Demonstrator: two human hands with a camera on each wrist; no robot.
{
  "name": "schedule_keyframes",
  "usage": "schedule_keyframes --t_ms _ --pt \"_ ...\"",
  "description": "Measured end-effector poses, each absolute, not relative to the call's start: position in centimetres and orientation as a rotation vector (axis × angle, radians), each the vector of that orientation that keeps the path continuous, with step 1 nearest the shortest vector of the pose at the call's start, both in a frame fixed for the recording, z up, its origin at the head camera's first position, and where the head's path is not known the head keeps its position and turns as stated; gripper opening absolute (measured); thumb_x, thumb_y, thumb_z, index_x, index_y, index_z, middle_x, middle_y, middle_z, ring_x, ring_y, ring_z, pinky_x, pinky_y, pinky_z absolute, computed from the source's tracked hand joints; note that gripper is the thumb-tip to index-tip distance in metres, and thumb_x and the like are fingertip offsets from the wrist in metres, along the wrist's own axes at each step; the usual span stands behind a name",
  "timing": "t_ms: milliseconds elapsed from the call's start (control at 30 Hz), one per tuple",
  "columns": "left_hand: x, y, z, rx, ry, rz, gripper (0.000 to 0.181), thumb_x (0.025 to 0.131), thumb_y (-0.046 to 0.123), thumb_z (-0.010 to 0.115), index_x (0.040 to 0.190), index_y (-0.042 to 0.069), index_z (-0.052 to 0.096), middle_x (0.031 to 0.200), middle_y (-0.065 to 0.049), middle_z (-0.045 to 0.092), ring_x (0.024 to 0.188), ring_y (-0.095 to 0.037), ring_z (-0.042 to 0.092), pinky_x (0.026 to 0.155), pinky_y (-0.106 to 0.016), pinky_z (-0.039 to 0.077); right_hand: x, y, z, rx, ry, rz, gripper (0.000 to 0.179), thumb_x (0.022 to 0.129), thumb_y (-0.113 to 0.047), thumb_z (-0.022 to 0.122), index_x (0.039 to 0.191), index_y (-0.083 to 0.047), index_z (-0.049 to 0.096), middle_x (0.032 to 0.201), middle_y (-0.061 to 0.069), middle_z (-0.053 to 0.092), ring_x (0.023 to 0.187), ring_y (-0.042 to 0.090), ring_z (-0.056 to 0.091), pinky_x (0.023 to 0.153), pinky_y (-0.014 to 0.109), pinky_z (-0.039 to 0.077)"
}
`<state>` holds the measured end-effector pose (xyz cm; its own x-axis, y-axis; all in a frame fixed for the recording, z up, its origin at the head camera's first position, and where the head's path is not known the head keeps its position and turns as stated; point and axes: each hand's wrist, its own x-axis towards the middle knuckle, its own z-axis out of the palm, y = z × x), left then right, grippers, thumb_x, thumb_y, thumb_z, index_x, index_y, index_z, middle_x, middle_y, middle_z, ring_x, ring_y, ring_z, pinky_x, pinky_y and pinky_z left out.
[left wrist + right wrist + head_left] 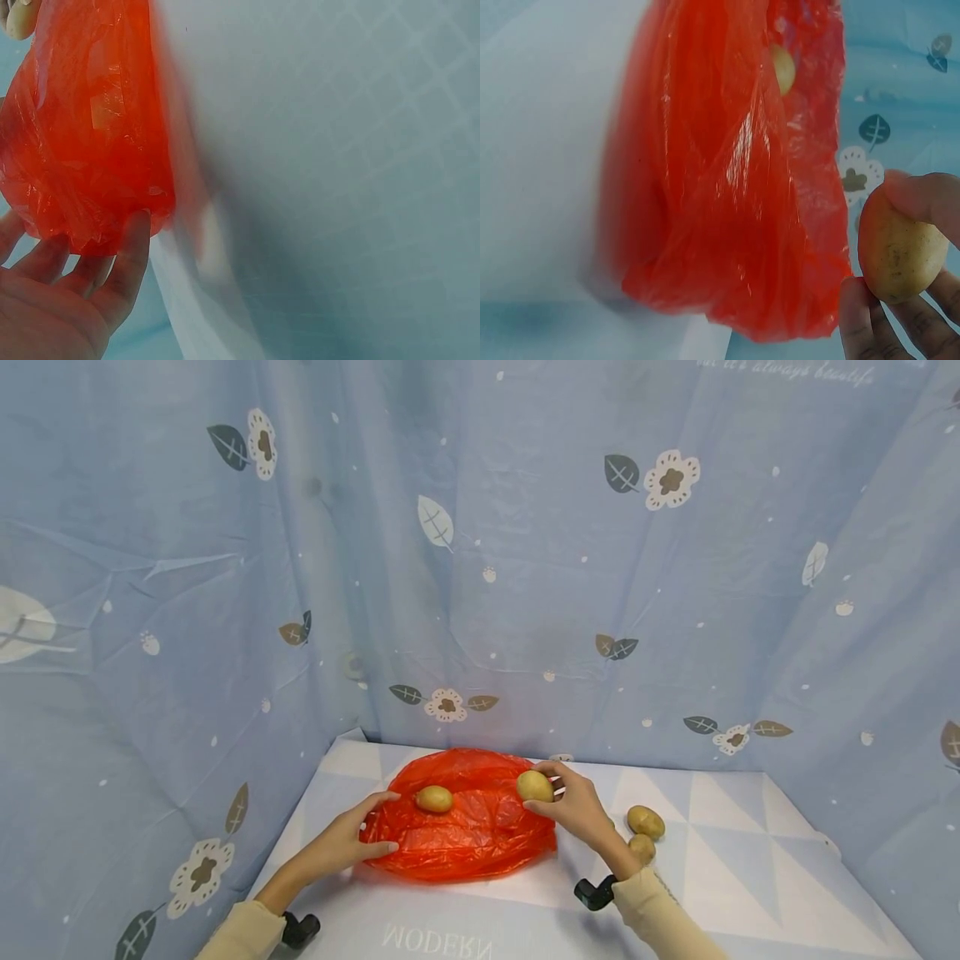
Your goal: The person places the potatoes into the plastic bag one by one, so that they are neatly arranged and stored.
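A red plastic bag (472, 842) lies spread on the table with its mouth facing up, and one yellow potato (434, 799) sits in it. My left hand (347, 837) is at the bag's left end, its thumb and fingers spread apart and touching the plastic, as the left wrist view also shows. Above the bag's right end, my right hand (579, 806) holds another potato (901, 247) between thumb and fingers. In the right wrist view, the potato in the bag is partly hidden by a fold of plastic.
Right of my right forearm, a potato (646, 822) and a smaller-looking one (642, 848) lie on the patterned tablecloth (738, 868); another is mostly hidden by the wrist. A blue floral curtain (525, 568) stands behind the table and along both sides.
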<state>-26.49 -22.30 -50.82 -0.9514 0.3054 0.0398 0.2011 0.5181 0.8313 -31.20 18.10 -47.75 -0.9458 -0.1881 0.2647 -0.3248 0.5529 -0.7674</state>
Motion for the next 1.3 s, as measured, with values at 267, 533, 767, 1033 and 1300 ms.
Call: schedule_keyframes --t_ms 267,533,767,1033,1300 --pt "-26.4 -22.4 -50.9 0.450 2.621 1.431 0.073 0.088 0.027 0.083 0.150 0.016 0.046 0.148 -0.015 0.051 0.130 -0.039 0.051 0.103 -0.062 0.048 -31.4 16.7 -47.8 0.477 -2.634 1.322 0.053 0.075 -0.024 0.094 0.122 -0.023 0.068 0.111 0.000 0.069 0.089 0.018 0.065 0.073 0.032 0.058" --pt "-26.5 -22.4 -51.0 0.455 2.620 1.435 0.073 0.088 0.027 0.084 0.150 0.016 0.047 0.147 -0.013 0.051 0.129 -0.037 0.051 0.104 -0.062 0.047 -31.4 15.3 -48.0 0.520 -2.659 1.353 0.052 0.077 -0.022 0.093 0.122 -0.023 0.067 0.110 -0.004 0.069 0.090 0.017 0.064 0.075 0.033 0.058" --pt "-26.4 -22.3 -50.9 0.425 2.615 1.437 0.074 0.087 0.027 0.084 0.150 0.016 0.047 0.148 -0.013 0.051 0.130 -0.037 0.051 0.105 -0.062 0.046 -31.5 14.1 -48.3 0.580 -2.665 1.344 0.052 0.077 -0.025 0.093 0.122 -0.020 0.067 0.107 -0.002 0.068 0.091 0.018 0.065 0.075 0.033 0.058" --pt "-26.4 -22.1 -50.9 0.394 2.610 1.452 0.073 0.087 0.026 0.084 0.150 0.017 0.048 0.150 -0.012 0.050 0.133 -0.038 0.049 0.106 -0.063 0.044 -31.6 12.8 -48.7 0.613 -2.654 1.375 0.051 0.079 -0.026 0.092 0.123 -0.020 0.067 0.114 -0.003 0.067 0.095 0.019 0.063 0.078 0.034 0.057" --pt "-26.3 -22.2 -51.0 0.398 2.609 1.456 0.073 0.086 0.025 0.085 0.149 0.017 0.048 0.150 -0.012 0.050 0.133 -0.038 0.049 0.107 -0.064 0.043 -31.9 11.5 -49.3 0.615 -2.684 1.355 0.049 0.080 -0.027 0.091 0.122 -0.023 0.067 0.113 -0.006 0.067 0.097 0.019 0.062 0.079 0.033 0.057"
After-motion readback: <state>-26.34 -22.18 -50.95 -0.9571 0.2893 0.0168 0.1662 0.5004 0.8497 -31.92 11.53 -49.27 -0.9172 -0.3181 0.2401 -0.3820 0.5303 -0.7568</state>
